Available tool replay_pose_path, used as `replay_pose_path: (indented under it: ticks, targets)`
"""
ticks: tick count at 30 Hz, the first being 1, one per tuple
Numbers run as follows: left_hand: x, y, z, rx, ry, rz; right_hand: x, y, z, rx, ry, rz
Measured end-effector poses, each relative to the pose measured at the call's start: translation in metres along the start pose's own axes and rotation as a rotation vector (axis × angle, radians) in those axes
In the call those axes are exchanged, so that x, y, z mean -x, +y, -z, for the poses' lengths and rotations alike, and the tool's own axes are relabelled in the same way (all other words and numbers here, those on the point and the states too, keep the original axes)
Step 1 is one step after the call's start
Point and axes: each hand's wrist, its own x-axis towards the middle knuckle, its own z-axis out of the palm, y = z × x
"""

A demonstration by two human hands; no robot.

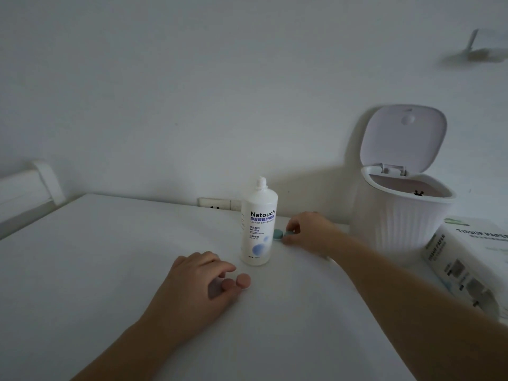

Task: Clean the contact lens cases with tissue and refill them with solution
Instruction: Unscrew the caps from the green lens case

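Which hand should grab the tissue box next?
Probably the right hand. The tissue box sits at the table's right edge, beside that arm, though its fingers pinch the teal lens case now. The left hand is across the table, holding the pink lens case.

The white bottle standing mid-table carries the clearest lettering: "Natouch" in bold dark type across its upper front, a row of blue Chinese characters directly under that, and then the smaller English line "Contact Lens Solution", its last letters curving out of sight round the side. Lower on the same label sits a line that seems to read "20H" among more Chinese characters, with further small print beneath that is too fine to make out. Well to the right of the bottle, the white box shows "TISSUE PAPER" on its top face and "TISSUE PAPER" again along its near side; its other small print is illegible.
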Motion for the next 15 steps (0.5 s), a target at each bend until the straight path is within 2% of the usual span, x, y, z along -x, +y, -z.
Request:
replay_pose_path:
  ticks: [6, 10, 12, 15]
  targets:
    - [0.002, 0.006, 0.005, -0.017, 0.057, -0.047, 0.041, 0.009, 0.02, -0.086, 0.141, 0.024]
    - [0.0, 0.021, 0.009, 0.069, 0.116, -0.156, 0.092, 0.018, 0.039, -0.131, 0.102, 0.132]
    - [-0.006, 0.038, 0.011, 0.148, 0.019, -0.161, 0.116, 0.023, 0.044, -0.168, 0.047, 0.181]
    - [-0.023, 0.066, 0.005, 0.242, -0.183, -0.072, 0.14, 0.03, 0.046, -0.197, -0.03, 0.221]
